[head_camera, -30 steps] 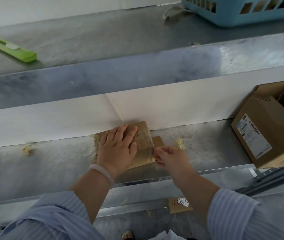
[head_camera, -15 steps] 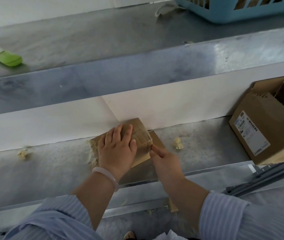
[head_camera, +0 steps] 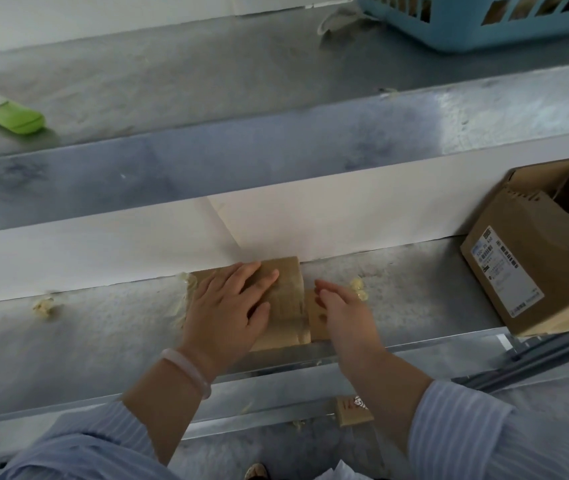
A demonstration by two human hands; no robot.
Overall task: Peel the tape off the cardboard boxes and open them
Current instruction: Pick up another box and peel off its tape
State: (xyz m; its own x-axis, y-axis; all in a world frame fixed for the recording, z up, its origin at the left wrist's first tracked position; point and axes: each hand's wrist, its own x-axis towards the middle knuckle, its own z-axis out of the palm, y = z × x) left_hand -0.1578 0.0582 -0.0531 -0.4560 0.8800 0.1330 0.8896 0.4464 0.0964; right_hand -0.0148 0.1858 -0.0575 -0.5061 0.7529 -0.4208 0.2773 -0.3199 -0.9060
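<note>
Small box (head_camera: 284, 299) on the lower shelf (head_camera: 103, 327), against the back panel, left hand (head_camera: 231, 306) on top, right hand (head_camera: 341, 310) just right; larger box (head_camera: 532, 265) far right; cutter (head_camera: 2, 110) and basket (head_camera: 477, 22) on the upper shelf behind.

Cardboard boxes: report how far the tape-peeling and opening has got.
Done: the large box at right stands open, and tape scraps lie around. In hand: the left hand pins the small box, the right hand at its flap. Left: opening it.
</note>
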